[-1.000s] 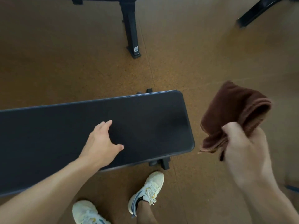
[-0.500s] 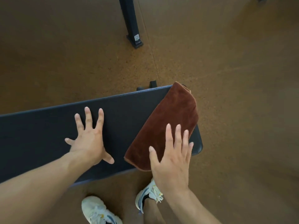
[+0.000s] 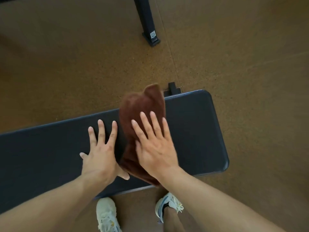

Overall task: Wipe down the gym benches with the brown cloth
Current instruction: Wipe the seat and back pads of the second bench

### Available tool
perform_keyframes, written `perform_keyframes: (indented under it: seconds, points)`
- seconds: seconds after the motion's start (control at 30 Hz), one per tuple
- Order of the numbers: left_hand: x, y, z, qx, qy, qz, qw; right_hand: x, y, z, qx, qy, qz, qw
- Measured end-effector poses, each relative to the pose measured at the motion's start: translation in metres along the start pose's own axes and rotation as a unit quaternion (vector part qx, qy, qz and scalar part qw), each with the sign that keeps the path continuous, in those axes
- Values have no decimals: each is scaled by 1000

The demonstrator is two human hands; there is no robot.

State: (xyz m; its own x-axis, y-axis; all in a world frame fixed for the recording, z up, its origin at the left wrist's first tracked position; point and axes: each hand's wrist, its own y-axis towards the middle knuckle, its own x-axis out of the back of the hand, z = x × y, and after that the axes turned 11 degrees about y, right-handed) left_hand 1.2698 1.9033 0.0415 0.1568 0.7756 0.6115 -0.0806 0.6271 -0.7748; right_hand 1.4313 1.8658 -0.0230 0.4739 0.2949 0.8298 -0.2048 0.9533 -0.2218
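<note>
Since half a second ago the right hand (image 3: 156, 148) has slid the brown cloth (image 3: 142, 108) leftward along the tabletop (image 3: 197, 131), away from the rounded end it then covered and up against the left hand (image 3: 100, 151). That end of the dark pad now lies bare to the right of the pressing palm. Flat and spread out before, the cloth is now bunched and rumpled, with a peak of fabric standing up past the far edge of the pad, beyond the fingertips, and its near end tucked under the wrist at the near edge

As for the grip, the right hand is released: palm down, fingers straight and fanned, pressing on the cloth without curling round it. Brown fabric shows above the fingers and to the left of the palm

By comparison, the left hand has hardly shifted. It rests flat on the tabletop just left of the pressing hand, fingers straight and spread, thumb pointing toward the cloth and touching or nearly touching its lower edge; it holds nothing, so that grip too is released

Below both forearms, two pale sneakers (image 3: 107, 215) stand on the speckled brown floor (image 3: 83, 64) at the near side of the bench. Far beyond the fingertips a black metal leg (image 3: 147, 20) of other equipment stands on the floor, sitting lower in the view than it did half a second ago. A small black bracket (image 3: 172, 89) pokes out behind the far edge of the pad, just right of the cloth's raised peak
</note>
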Motion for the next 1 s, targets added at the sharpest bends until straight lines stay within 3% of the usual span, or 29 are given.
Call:
perform_keyframes:
  seconds: [0.1, 0.23, 0.37, 0.47, 0.57, 0.67, 0.73, 0.87, 1.0]
  points:
    - [-2, 2, 0, -6, 11, -3, 1000, 12, -58, -36, -34, -38, -4, 999]
    - [-2, 4, -1, -5, 25, -20, 999, 44, -105, -74, -197, -78, -41, 977]
    - [-6, 7, 1, -19, 19, -28, 999, 42, -62, -68, -309, -51, -50, 948]
    - [-9, 10, 3, -42, -2, -49, 998, 28, -32, -54, -364, -38, -98, 925]
    - [-15, -2, 30, -138, -17, -87, 987, 12, -15, -11, -393, -27, -122, 911]
    - [-38, -14, 98, -235, -145, -174, 945, -23, 7, 59, -345, -24, -114, 931]
    - [-54, -14, 152, -255, -242, -233, 907, -52, 20, 114, -288, -33, -91, 953]
    - [-65, 0, 228, -194, -285, -262, 901, -111, 43, 225, -92, -50, 9, 994]
    - [-59, 9, 257, -139, -322, -263, 899, -133, 68, 263, 79, -107, 101, 986]
